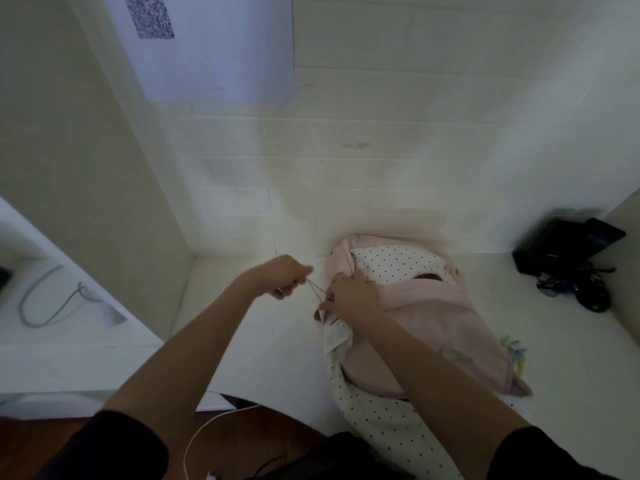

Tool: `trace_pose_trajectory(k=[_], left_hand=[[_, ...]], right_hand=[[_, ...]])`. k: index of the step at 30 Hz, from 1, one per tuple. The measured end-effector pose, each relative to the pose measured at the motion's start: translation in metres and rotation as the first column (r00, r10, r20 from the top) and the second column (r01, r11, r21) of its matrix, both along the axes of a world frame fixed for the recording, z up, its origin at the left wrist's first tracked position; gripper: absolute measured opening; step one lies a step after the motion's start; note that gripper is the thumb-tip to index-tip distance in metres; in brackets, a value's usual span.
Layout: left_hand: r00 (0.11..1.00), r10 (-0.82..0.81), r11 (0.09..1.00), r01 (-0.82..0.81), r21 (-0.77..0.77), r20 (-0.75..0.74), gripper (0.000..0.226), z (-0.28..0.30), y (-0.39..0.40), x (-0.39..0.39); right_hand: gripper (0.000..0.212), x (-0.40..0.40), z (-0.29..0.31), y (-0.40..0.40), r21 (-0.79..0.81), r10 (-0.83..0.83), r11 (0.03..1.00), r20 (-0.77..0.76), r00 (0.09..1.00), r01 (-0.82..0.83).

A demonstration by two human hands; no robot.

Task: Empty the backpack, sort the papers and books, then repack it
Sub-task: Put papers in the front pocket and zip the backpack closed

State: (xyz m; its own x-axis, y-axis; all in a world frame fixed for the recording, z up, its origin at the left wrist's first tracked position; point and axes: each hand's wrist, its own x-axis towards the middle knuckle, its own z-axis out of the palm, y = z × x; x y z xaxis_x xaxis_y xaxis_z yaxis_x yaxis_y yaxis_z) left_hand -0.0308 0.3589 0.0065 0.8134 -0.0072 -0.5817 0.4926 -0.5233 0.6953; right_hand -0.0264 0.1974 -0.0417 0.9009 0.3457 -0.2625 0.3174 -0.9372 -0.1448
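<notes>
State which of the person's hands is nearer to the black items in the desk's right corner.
Right. The right hand rests on the pink backpack, which lies beside the black items; the left hand is further left, off the backpack.

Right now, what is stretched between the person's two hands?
In the head view, a thin pale cord runs from the left hand to the right hand, which rests on the pink backpack. Beneath it lies bare white desk.

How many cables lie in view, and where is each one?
2. A grey cable lies on the left shelf; a white cable hangs below the desk edge. Others may be hidden.
</notes>
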Motion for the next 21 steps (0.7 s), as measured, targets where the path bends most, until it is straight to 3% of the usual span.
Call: trace_pose_trajectory(k=[3,6,8,9,11,12,14,15,17,19,21], left_hand=[[0.999,-0.051,0.999,0.051,0.011,-0.015,0.038,-0.020,-0.027,-0.005],[0.998,0.032,0.999,-0.032,0.007,0.050,0.028,-0.035,-0.033,0.000],[0.986,0.037,0.993,-0.055,0.105,0.160,0.031,-0.039,-0.034,0.007],[0.974,0.047,0.988,-0.079,0.133,0.223,0.031,-0.039,-0.035,0.011],[0.936,0.101,0.981,-0.150,0.121,0.338,0.028,-0.036,-0.040,0.017],[0.908,0.123,0.978,-0.180,0.108,0.400,0.026,-0.033,-0.043,0.020],[0.857,0.104,0.978,-0.180,0.104,0.505,0.027,-0.025,-0.058,0.024],[0.836,0.061,0.983,-0.144,0.111,0.545,0.027,-0.020,-0.069,0.025],[0.797,-0.056,0.992,-0.023,0.122,0.602,0.024,-0.013,-0.094,0.024],[0.737,-0.200,0.980,0.140,0.143,0.645,0.020,-0.009,-0.121,0.022],[0.666,-0.372,0.927,0.307,0.216,0.646,0.024,-0.010,-0.147,0.021]], right_hand=[[0.036,0.002,0.002,-0.010,0.029,0.102,0.995,-0.116,0.988,-0.099],[0.036,0.007,0.019,-0.034,0.409,0.058,0.912,-0.216,0.975,0.036],[0.026,0.012,0.036,-0.055,0.595,-0.146,0.794,-0.010,0.989,0.123],[0.022,0.015,0.044,-0.068,0.633,-0.278,0.762,0.133,0.951,0.134],[0.021,0.021,0.050,-0.100,0.652,-0.512,0.727,0.304,0.803,0.216],[0.022,0.022,0.051,-0.117,0.655,-0.607,0.695,0.314,0.731,0.296],[0.027,0.023,0.046,-0.154,0.618,-0.757,0.585,0.183,0.627,0.525],[0.031,0.021,0.040,-0.169,0.528,-0.779,0.561,0.076,0.623,0.637],[0.034,0.011,0.026,-0.185,0.239,-0.680,0.682,-0.140,0.720,0.691],[0.033,-0.005,0.013,-0.188,0.019,-0.544,0.828,-0.218,0.810,0.561],[0.034,-0.012,0.010,-0.192,-0.015,-0.461,0.882,-0.236,0.855,0.472]])
